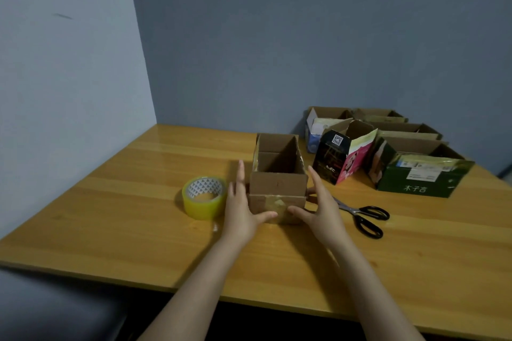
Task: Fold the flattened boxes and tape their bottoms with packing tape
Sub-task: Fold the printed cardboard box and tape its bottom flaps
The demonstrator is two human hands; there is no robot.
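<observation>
1. Standing upright at frame centre was the brown box (278, 183), its bottom seemingly taped.
2. Left hand (238, 210) and right hand (318, 210) pressed its sides, fingers straight.
3. Next move, likely: lifting it level to the finished boxes (421, 180), right of centre.

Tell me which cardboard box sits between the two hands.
The plain brown cardboard box, open at the top, beside the yellow tape roll: the left hand and right hand flank it. The printed boxes stand apart at the right rear.
</observation>
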